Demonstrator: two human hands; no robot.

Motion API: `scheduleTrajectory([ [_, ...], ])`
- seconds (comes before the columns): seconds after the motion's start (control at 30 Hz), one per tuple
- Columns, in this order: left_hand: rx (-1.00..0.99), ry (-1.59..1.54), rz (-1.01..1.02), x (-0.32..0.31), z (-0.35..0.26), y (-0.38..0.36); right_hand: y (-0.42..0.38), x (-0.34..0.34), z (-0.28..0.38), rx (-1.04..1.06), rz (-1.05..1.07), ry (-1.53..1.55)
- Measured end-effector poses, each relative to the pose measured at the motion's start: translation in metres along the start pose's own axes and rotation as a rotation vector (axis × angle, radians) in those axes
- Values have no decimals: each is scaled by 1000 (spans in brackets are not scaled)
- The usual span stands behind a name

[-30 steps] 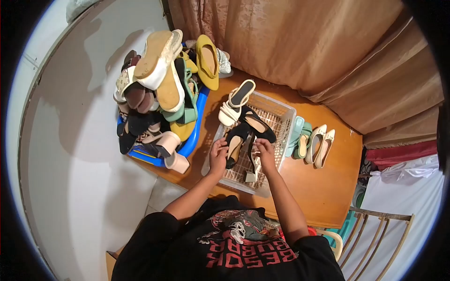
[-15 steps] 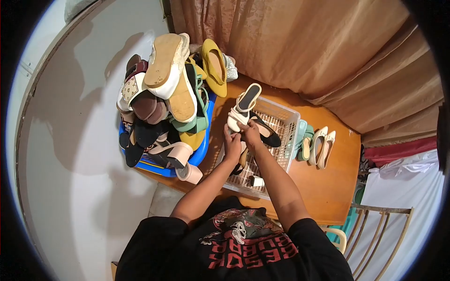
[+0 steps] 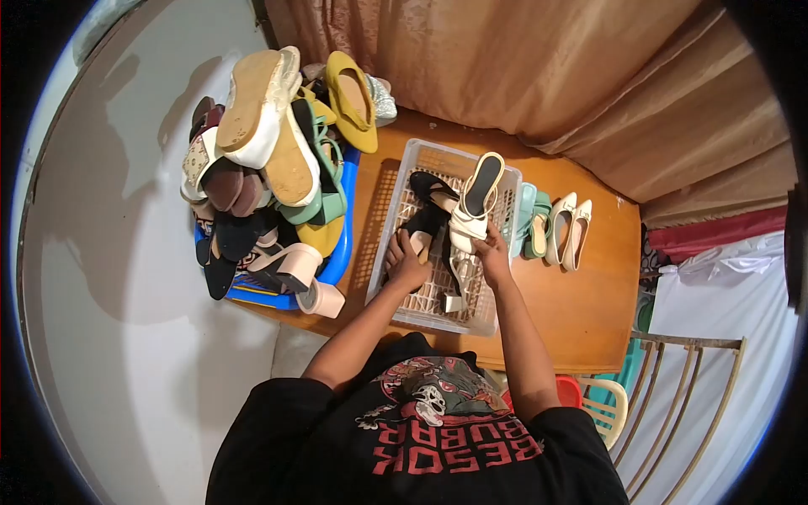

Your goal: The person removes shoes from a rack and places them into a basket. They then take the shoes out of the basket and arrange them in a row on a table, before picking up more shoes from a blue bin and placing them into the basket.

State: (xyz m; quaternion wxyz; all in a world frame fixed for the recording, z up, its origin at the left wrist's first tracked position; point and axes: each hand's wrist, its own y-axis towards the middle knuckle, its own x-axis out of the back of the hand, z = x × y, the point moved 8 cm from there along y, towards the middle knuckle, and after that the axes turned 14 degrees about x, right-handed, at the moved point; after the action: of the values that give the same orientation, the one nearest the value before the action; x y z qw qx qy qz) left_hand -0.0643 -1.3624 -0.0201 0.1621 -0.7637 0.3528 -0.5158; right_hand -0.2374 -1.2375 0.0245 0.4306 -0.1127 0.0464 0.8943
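Observation:
My right hand (image 3: 492,255) grips a white strappy sandal (image 3: 468,229) by its toe end, holding it over the right side of a clear plastic basket (image 3: 406,317). The sandal's dark insole faces up. Inside the basket, my left hand (image 3: 407,264) is closed around a black shoe (image 3: 427,222) with a beige insole; the fingers partly cover it. Another black shoe (image 3: 432,187) lies toward the basket's far end. A white block heel (image 3: 454,302) shows near the basket's front, and what it belongs to is partly hidden.
A blue basket (image 3: 341,268) at the left is heaped with shoes, a pink block-heeled one (image 3: 320,298) jutting over its front. Right of the clear basket, green sandals (image 3: 539,225) and cream flats (image 3: 569,231) stand on the wooden table (image 3: 581,316). A brown curtain (image 3: 505,67) hangs behind.
My hands have moved apart. The right one has carried the white sandal to the right, while the left has gone down to a black shoe in the basket. The view has shifted slightly.

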Motion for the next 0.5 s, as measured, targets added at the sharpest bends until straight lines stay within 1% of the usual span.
scheduleTrajectory([
  [0.03, 27, -35, -18, 3, -2, 5, -6, 5, 3, 1, -9, -2],
  [0.07, 71, -49, -25, 4, -3, 10, -12, 14, 3, -52, -59, -7],
  [0.1, 64, -43, -22, 4, -7, 15, -18, 22, 2, -106, -111, -11],
  [0.17, 182, -42, 33, -2, -5, 24, -25, 30, 5, -133, -120, -4],
  [0.2, 184, 36, 20, -3, -8, 23, -27, 30, 4, -150, -91, 0],
  [0.23, 182, 41, 22, -7, -8, 22, -31, 29, 3, -170, -60, 4],
  [0.3, 39, -11, -54, 0, -14, 18, -35, 28, 5, -163, -65, -8],
  [0.33, 39, -9, -55, 3, -12, 20, -34, 22, 7, -166, -17, -31],
  [0.4, 67, -41, 121, -6, -6, 23, -34, 12, 6, -185, 49, -90],
  [0.43, 71, -42, 118, -6, -4, 20, -32, 9, 6, -187, 53, -87],
  [0.5, 43, -153, 110, 2, -3, 11, -30, -1, 1, -254, 80, -101],
])
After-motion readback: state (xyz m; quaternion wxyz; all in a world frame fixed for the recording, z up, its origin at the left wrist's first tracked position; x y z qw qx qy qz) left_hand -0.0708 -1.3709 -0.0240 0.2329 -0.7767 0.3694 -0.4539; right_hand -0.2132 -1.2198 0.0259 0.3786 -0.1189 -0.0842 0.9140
